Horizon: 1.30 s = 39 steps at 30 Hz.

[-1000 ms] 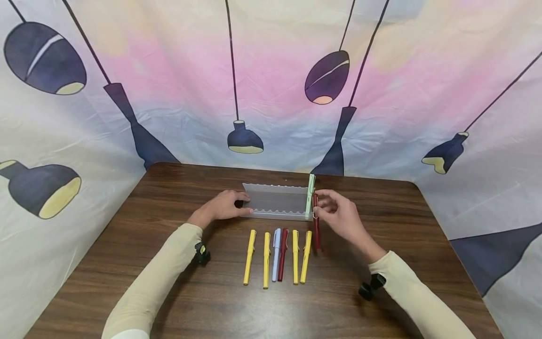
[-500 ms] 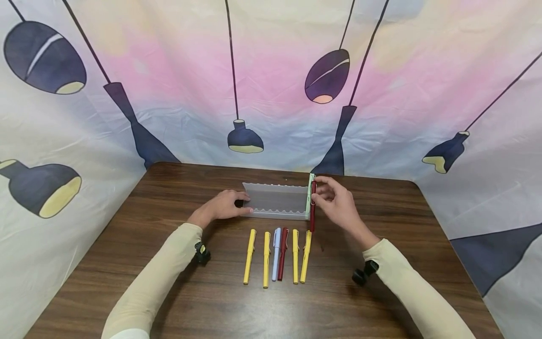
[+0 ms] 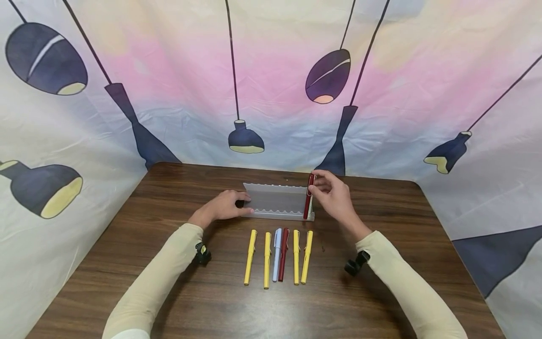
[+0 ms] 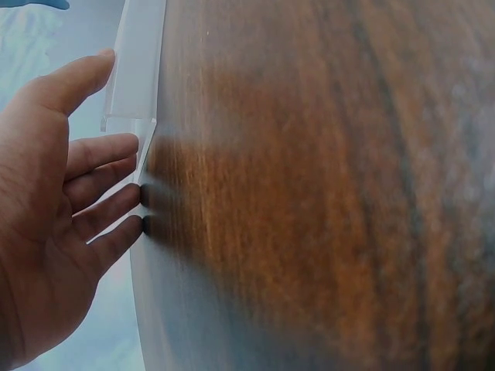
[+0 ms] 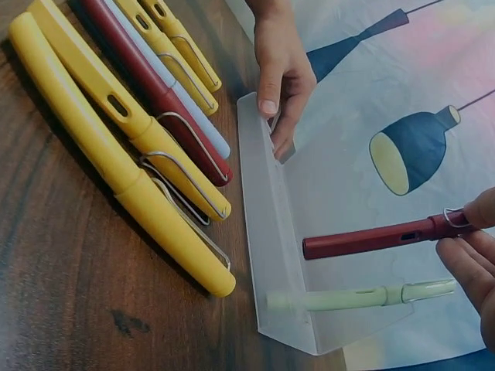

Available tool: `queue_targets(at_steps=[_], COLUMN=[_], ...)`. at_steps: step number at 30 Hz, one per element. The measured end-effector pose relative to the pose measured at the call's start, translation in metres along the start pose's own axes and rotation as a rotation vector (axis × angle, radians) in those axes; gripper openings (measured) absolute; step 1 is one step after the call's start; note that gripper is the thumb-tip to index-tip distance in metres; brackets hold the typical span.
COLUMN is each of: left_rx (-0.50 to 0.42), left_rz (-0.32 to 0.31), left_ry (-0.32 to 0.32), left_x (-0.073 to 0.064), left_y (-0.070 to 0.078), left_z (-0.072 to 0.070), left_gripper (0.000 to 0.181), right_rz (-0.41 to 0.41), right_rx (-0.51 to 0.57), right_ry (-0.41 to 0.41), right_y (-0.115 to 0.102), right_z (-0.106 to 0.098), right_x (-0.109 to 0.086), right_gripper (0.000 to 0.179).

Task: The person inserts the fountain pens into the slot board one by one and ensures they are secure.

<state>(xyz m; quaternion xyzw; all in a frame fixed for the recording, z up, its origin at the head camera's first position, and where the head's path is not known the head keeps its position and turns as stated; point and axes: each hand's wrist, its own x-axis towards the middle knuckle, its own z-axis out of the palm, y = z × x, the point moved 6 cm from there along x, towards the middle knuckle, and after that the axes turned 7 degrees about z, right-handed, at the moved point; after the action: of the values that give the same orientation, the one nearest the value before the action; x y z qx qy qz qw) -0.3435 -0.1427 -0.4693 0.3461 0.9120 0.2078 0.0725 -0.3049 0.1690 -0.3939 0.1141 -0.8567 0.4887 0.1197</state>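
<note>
One dark-red clip pen (image 5: 367,241), pinched by the right hand (image 3: 334,194) over a notched rack (image 5: 271,232) near the worktop's (image 3: 271,313) far edge, is best lowered parallel to the mint pen (image 5: 362,297) while the left hand (image 3: 222,205), fingers straight, steadies the rack.

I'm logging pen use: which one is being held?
The dark red pen pinched in the right hand; its dark red twin lies on the table with the yellow pens and light blue pen; the pale green pen sits in the rack.
</note>
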Motion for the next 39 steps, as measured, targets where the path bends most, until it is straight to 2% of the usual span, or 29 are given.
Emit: queue_targets(at_steps=[17, 39], left_rx=[0.01, 0.012], left_rz=[0.014, 0.012], left_ry=[0.006, 0.006], left_x=[0.002, 0.003], left_y=[-0.003, -0.007], left_z=[0.0, 0.003], left_gripper=[0.062, 0.063], right_rz=[-0.005, 0.019], right_rx=[-0.02, -0.077], right_ry=[0.062, 0.014], right_y=[0.008, 0.019], right_z=[0.007, 0.021], right_x=[0.01, 0.008], right_gripper=[0.04, 0.038])
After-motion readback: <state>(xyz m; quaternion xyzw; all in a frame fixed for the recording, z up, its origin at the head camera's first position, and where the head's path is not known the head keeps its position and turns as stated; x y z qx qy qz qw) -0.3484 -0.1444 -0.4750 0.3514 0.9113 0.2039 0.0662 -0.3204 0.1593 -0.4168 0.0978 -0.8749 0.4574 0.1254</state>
